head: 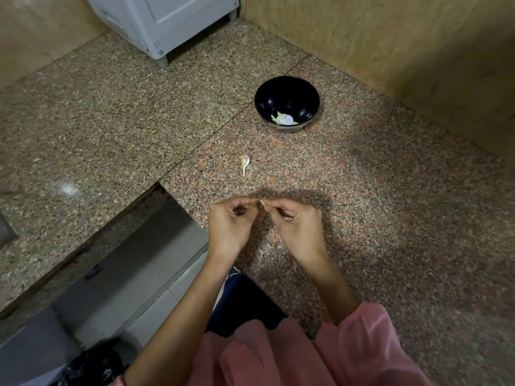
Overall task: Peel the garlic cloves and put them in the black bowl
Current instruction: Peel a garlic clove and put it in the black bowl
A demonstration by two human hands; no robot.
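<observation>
Head view, black bowl [287, 91] holding peeled cloves [284, 118], left hand [232, 222] and right hand [296, 222] grip pinching garlic clove [262, 203]

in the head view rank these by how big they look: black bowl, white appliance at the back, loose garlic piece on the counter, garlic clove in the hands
1. white appliance, cut off by the frame
2. black bowl
3. garlic piece on the counter
4. garlic clove, mostly hidden by both hands, so its rank against the piece is unsure
</observation>
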